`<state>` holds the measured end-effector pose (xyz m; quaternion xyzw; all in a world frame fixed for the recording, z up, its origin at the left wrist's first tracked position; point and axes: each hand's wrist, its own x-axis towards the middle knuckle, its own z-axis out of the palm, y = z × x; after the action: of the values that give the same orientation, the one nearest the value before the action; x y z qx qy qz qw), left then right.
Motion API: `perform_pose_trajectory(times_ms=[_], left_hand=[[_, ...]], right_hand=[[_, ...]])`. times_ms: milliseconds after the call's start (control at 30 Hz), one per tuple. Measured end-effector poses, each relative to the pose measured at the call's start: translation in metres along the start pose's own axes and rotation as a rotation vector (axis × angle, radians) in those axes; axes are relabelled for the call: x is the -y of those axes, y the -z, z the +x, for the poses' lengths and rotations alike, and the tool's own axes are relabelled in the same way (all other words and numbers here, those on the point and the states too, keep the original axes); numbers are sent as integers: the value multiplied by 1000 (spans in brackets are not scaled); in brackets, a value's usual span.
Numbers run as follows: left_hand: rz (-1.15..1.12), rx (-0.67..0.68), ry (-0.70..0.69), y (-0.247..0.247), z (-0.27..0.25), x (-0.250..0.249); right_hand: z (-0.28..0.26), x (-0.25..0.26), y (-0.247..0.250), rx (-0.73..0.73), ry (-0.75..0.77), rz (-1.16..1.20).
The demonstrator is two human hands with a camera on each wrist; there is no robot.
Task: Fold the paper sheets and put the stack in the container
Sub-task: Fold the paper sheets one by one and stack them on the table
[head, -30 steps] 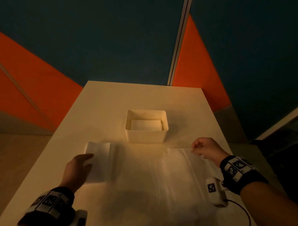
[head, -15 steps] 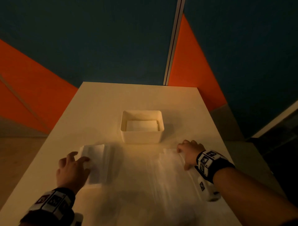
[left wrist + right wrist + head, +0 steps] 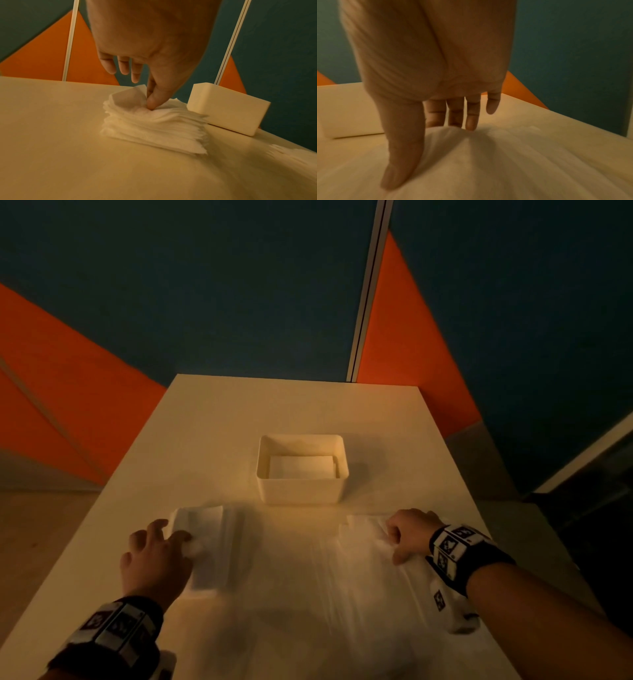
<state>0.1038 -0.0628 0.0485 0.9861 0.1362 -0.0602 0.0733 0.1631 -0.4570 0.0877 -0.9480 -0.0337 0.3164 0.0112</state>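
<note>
A white open container stands at the table's middle with a folded white sheet lying flat inside. A stack of white paper sheets lies to the front left of it. My left hand is at the stack's near-left side. In the left wrist view my left hand pinches the top sheet's corner between thumb and forefinger and lifts it off the stack. On the right a single sheet lies spread out. My right hand presses on it with straight fingers and thumb, and the paper humps up slightly between them.
The beige table ends in a far edge before a dark teal and orange wall. Its left and right edges run close beside both hands. The container stands just past the stack, and bare tabletop lies between the two hands.
My right hand came down from pinching the sheet's far edge to pressing flat on it. My left hand went from resting on the stack to pinching up its top sheet's corner.
</note>
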Motion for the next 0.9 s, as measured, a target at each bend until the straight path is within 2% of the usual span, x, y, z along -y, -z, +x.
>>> perform_pose_trajectory(times_ms=[100,233,367,400,500,567,667,767,833,900], left_hand=[[-13,-25,-20,5,-2,-4],[-125,-99,-150,15,-6,-23],[-333,-34,-284,19,-8,-47],[-432,44,-311,22,-9,-56],[-708,420,-298,36,-21,-87],[-753,649,-288,40,-27,-103],[-916,880,-252,41,-32,-117],[-1269,883,-177,42,-30,-125],[-1488,797,-90,44,-25,-129],[-1604,700,-74,47,-19,-131]], right_hand=[[-4,-1,3,-13,32,54],[-11,0,12,35,103,255],[-22,11,25,4,247,487],[-25,16,28,-29,282,566],[-36,32,35,-130,364,899],[-42,43,36,-199,407,1112],[-47,56,36,-273,431,1395],[-51,63,34,-298,421,1594],[-52,63,33,-297,411,1660],[-52,59,31,-293,391,1664]])
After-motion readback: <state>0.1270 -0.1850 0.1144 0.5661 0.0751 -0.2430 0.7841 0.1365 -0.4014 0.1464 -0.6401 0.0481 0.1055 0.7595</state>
